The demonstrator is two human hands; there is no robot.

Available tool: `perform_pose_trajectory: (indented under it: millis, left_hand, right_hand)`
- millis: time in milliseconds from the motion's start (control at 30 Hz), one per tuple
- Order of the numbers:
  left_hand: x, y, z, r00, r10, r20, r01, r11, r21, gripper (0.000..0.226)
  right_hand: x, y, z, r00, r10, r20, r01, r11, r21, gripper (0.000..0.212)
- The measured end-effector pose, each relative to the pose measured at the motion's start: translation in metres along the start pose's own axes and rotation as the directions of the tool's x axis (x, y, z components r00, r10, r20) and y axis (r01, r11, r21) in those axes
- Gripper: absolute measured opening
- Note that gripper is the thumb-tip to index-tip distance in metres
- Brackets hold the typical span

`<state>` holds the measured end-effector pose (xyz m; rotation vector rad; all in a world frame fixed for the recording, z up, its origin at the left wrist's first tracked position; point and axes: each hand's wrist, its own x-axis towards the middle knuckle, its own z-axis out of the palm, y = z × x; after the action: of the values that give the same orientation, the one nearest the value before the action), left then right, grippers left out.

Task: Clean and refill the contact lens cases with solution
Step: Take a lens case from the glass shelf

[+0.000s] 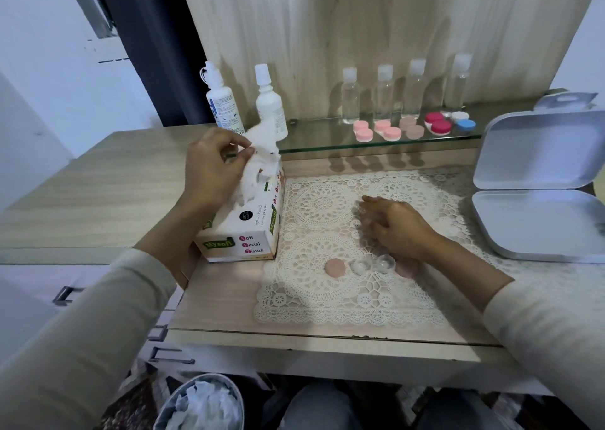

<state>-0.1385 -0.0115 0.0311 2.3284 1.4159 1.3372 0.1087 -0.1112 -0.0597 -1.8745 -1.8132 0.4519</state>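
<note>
My left hand (212,164) is pinching a soft white tissue (262,149) between thumb and fingertips. The tissue's all bunched and crinkly, sticking up out of the slot of the printed cardboard tissue box (244,233). The box sits at the left edge of the cream lace mat (327,298).

My right hand (397,226) just lies on the mat, fingers loose, holding nothing as far as I can see (the fingertips are a bit blurry).

Just in front of it is the clear plastic lens case (373,263), two shiny round wells joined side by side, both uncapped. One flat dusty-pink cap (335,268) lies on the lace just left of it. The second dusty-pink cap (407,270) peeks out on the right, partly under my wrist.

Further back, the glass shelf (314,138) holds a row of capped round lens cases (414,127) in pink, dusty pink, magenta and white-and-blue. Four clear bottles (384,97) with white caps stand behind them. Two opaque white solution bottles (271,105) are near the shelf's left end.

Off to the right there's an open white hinged tin (537,220) with rounded corners. Down by my knees is a round bin (240,400) of crumpled tissues.
</note>
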Motion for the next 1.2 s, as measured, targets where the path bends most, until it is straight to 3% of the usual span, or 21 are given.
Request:
perform_pose_trajectory:
  millis: [67, 200, 333, 433, 500, 567, 667, 700, 767, 833, 900, 1000, 1067, 1200]
  left_hand:
    - [-0.003, 0.016, -0.003, 0.999, 0.054, 0.008, -0.053, 0.994, -0.091, 0.009]
    - [-0.011, 0.050, -0.003, 0.993, 0.046, 0.111, -0.015, 0.965, -0.262, 0.012]
    - [-0.024, 0.084, 0.000, 0.985, 0.086, 0.152, -0.030, 0.940, -0.340, 0.007]
    - [-0.038, 0.097, 0.009, 0.981, 0.104, 0.165, -0.032, 0.921, -0.389, 0.008]
    - [-0.046, 0.101, 0.017, 0.980, 0.079, 0.182, 0.003, 0.912, -0.411, 0.013]
    - [-0.055, 0.105, 0.024, 0.975, 0.055, 0.216, 0.044, 0.903, -0.428, 0.016]
    - [-0.067, 0.108, 0.031, 0.965, 0.074, 0.252, 0.044, 0.900, -0.433, 0.011]
    - [-0.071, 0.108, 0.032, 0.964, 0.085, 0.253, 0.032, 0.905, -0.425, 0.010]
    - [-0.077, 0.105, 0.035, 0.967, 0.096, 0.238, 0.003, 0.922, -0.386, 0.014]
    - [-0.081, 0.099, 0.035, 0.958, 0.116, 0.263, -0.014, 0.932, -0.362, 0.026]
    - [-0.086, 0.093, 0.033, 0.921, 0.128, 0.368, 0.010, 0.937, -0.350, 0.043]
    - [-0.094, 0.085, 0.031, 0.832, 0.068, 0.550, 0.108, 0.954, -0.281, 0.063]
    - [-0.101, 0.080, 0.034, 0.815, 0.046, 0.578, 0.133, 0.956, -0.263, 0.059]
    - [-0.110, 0.078, 0.041, 0.870, 0.053, 0.491, 0.121, 0.941, -0.315, 0.022]
  right_hand:
    - [-0.003, -0.011, -0.007, 0.998, 0.010, -0.062, -0.004, 0.996, 0.090, 0.041]
    - [-0.012, -0.039, -0.026, 0.979, -0.056, -0.195, 0.098, 0.972, 0.215, 0.040]
    - [-0.025, -0.065, -0.041, 0.966, -0.027, -0.257, 0.156, 0.855, 0.495, 0.049]
    - [-0.031, -0.071, -0.041, 0.947, -0.008, -0.322, 0.221, 0.744, 0.631, 0.074]
    - [-0.036, -0.067, -0.036, 0.944, -0.014, -0.330, 0.231, 0.741, 0.631, 0.086]
    - [-0.042, -0.062, -0.030, 0.943, -0.017, -0.334, 0.232, 0.752, 0.617, 0.070]
    - [-0.049, -0.057, -0.024, 0.931, 0.002, -0.364, 0.228, 0.775, 0.590, 0.014]
    - [-0.051, -0.054, -0.022, 0.930, 0.027, -0.366, 0.209, 0.781, 0.589, 0.018]
    - [-0.055, -0.049, -0.019, 0.937, 0.071, -0.343, 0.172, 0.760, 0.627, 0.035]
    - [-0.058, -0.044, -0.019, 0.953, 0.092, -0.288, 0.137, 0.717, 0.684, 0.026]
    - [-0.061, -0.039, -0.019, 0.969, 0.104, -0.225, 0.102, 0.662, 0.743, 0.015]
    - [-0.062, -0.028, -0.018, 0.980, 0.129, -0.148, 0.048, 0.575, 0.817, 0.018]
    - [-0.061, -0.024, -0.018, 0.980, 0.173, -0.096, -0.008, 0.517, 0.856, 0.012]
    - [-0.062, -0.022, -0.019, 0.977, 0.211, 0.004, -0.089, 0.393, 0.915, 0.020]
